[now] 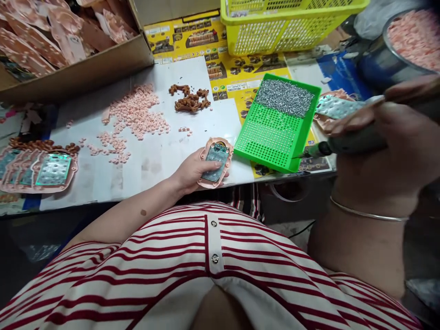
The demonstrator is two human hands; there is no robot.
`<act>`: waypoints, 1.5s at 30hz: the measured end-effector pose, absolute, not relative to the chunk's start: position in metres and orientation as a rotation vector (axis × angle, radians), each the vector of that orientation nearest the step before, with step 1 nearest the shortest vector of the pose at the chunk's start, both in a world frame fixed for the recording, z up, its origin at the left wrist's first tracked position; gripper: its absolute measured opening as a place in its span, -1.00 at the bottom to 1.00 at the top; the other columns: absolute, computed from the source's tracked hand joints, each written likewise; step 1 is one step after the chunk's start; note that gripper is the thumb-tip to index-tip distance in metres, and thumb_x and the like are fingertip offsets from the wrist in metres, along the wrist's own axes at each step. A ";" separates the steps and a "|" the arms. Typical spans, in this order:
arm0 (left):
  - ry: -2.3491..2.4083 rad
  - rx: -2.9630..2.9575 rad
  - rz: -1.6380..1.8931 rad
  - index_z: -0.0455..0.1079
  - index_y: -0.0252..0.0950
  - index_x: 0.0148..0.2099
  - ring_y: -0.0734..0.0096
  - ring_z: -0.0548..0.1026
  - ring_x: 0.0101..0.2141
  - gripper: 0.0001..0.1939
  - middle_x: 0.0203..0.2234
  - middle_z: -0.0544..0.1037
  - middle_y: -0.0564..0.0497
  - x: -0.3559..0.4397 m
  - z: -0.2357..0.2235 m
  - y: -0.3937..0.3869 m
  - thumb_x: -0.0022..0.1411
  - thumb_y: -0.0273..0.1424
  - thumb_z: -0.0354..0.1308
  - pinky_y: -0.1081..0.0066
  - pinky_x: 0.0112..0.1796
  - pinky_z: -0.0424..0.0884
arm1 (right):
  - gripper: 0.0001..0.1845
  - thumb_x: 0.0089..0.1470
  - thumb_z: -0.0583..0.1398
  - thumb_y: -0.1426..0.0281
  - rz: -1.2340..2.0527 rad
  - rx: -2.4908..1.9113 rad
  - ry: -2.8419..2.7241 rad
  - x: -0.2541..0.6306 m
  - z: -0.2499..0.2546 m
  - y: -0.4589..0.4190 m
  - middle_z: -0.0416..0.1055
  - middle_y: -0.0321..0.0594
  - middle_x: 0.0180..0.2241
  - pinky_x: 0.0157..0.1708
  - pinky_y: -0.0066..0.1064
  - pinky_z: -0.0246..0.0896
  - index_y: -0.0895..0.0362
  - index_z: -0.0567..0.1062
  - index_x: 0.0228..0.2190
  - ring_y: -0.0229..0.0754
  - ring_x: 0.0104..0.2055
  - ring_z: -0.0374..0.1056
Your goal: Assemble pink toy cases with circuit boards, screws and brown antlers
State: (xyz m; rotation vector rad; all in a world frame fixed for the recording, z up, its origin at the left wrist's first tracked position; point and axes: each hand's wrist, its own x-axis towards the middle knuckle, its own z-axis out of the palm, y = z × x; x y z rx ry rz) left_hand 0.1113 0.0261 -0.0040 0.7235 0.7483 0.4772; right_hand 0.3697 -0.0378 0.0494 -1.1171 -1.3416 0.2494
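Observation:
My left hand [192,172] grips a pink plastic shell with a circuit board [215,162] set in it, thumb lying across the board. It is held at the table's front edge, left of a green tray [268,158]. In the tray's far half lies a heap of small metal screws [285,96]. My right hand [388,137] is wrapped round a dark electric screwdriver [357,140]. The screwdriver's tip points left, over the tray's near right corner. Part of the right hand is blurred and cut by the frame's edge.
Pink small parts [137,112] and brown bone-shaped pieces [192,101] lie on the white table. Several shells with boards [53,169] stand in a row at left. A carton [85,68] of pink shells, a yellow basket [292,30] and a metal bowl [381,59] line the back.

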 end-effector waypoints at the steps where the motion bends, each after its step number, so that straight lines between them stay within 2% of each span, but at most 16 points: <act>1: 0.789 0.712 0.492 0.38 -0.34 -0.02 0.32 0.58 -0.42 -0.47 -0.30 0.55 -0.04 0.111 -0.003 0.025 -0.06 -0.44 0.44 0.35 -0.46 0.57 | -0.78 0.16 0.22 0.34 0.316 -1.027 -1.211 0.359 0.048 -0.029 0.33 -0.27 -0.52 -0.48 -0.25 0.26 0.00 0.60 -0.15 -0.19 -0.53 0.34; 2: 0.829 0.702 0.501 0.39 -0.35 -0.04 0.30 0.58 -0.41 -0.49 -0.28 0.55 -0.05 0.111 -0.002 0.024 -0.07 -0.43 0.43 0.33 -0.46 0.58 | -0.80 0.11 0.27 0.36 0.395 -0.973 -1.099 0.348 0.045 -0.020 0.29 -0.31 -0.55 -0.53 -0.28 0.25 0.00 0.61 -0.19 -0.22 -0.58 0.28; 4: 0.898 0.687 0.517 0.39 -0.35 -0.06 0.26 0.59 -0.38 -0.50 -0.27 0.55 -0.06 0.111 0.001 0.023 -0.07 -0.44 0.43 0.29 -0.46 0.59 | -0.75 0.01 0.37 0.30 0.430 -0.828 -1.014 0.331 0.035 -0.005 0.36 -0.35 -0.51 -0.65 -0.35 0.16 -0.03 0.60 -0.20 -0.29 -0.66 0.19; 7: 0.930 0.673 0.519 0.39 -0.34 -0.07 0.25 0.59 -0.38 -0.52 -0.28 0.54 -0.06 0.112 0.003 0.023 -0.06 -0.44 0.42 0.28 -0.47 0.59 | -0.74 0.01 0.41 0.26 0.424 -0.684 -1.064 0.314 0.020 0.012 0.33 -0.43 -0.57 -0.73 -0.40 0.12 -0.04 0.58 -0.21 -0.33 -0.71 0.15; 11: 0.903 0.659 0.497 0.39 -0.34 -0.05 0.27 0.58 -0.39 -0.52 -0.28 0.54 -0.06 0.112 0.004 0.024 -0.04 -0.44 0.41 0.29 -0.47 0.59 | -0.83 0.08 0.37 0.34 0.448 -0.637 -1.092 0.305 0.011 0.020 0.23 -0.47 -0.65 -0.72 -0.45 0.13 -0.03 0.61 -0.23 -0.35 -0.69 0.21; 19: 0.894 0.620 0.486 0.40 -0.33 -0.08 0.26 0.60 -0.38 -0.60 -0.31 0.55 -0.05 0.112 0.003 0.026 0.02 -0.47 0.39 0.30 -0.45 0.59 | -0.76 0.04 0.41 0.19 0.484 -0.716 -1.071 0.303 0.004 0.024 0.25 -0.50 -0.64 -0.70 -0.46 0.16 -0.04 0.56 -0.26 -0.38 -0.71 0.19; 25: 0.877 0.616 0.478 0.41 -0.34 -0.06 0.27 0.59 -0.39 -0.61 -0.30 0.56 -0.06 0.112 0.002 0.028 0.04 -0.48 0.38 0.31 -0.45 0.59 | -0.74 0.05 0.39 0.12 0.529 -0.823 -1.099 0.306 -0.003 0.020 0.33 -0.48 -0.59 -0.63 -0.43 0.24 -0.06 0.56 -0.25 -0.36 -0.65 0.29; 31: 0.881 0.610 0.476 0.40 -0.34 -0.07 0.25 0.60 -0.38 -0.58 -0.30 0.56 -0.06 0.112 0.000 0.028 0.01 -0.46 0.41 0.28 -0.44 0.59 | -0.71 0.02 0.42 0.12 0.512 -0.894 -1.080 0.305 -0.004 0.018 0.26 -0.49 -0.63 -0.59 -0.41 0.25 -0.04 0.55 -0.25 -0.35 -0.63 0.29; 38: 0.858 0.614 0.477 0.38 -0.35 -0.05 0.29 0.57 -0.40 -0.54 -0.27 0.54 -0.07 0.114 0.001 0.028 -0.03 -0.47 0.39 0.30 -0.44 0.57 | -0.82 0.08 0.38 0.23 0.363 -0.789 -0.981 0.292 0.020 0.011 0.20 -0.43 -0.60 -0.70 -0.40 0.14 -0.05 0.53 -0.27 -0.33 -0.66 0.18; 42: 0.765 0.692 0.508 0.34 -0.31 0.03 0.38 0.54 -0.44 -0.49 -0.31 0.54 -0.04 0.114 -0.001 0.025 0.02 -0.48 0.36 0.33 -0.38 0.53 | -0.85 0.17 0.29 0.20 0.373 -0.750 -1.052 0.279 0.043 0.000 0.10 -0.40 -0.59 -0.56 -0.37 0.28 -0.05 0.47 -0.38 -0.33 -0.60 0.19; 45: 0.775 0.729 0.509 0.30 -0.29 0.08 0.40 0.53 -0.43 -0.45 -0.32 0.54 -0.02 0.113 -0.001 0.022 0.03 -0.49 0.35 0.34 -0.35 0.53 | -0.85 0.22 0.22 0.10 0.419 -0.764 -1.116 0.268 0.048 -0.002 0.11 -0.41 -0.57 -0.52 -0.37 0.32 -0.14 0.45 -0.29 -0.32 -0.58 0.21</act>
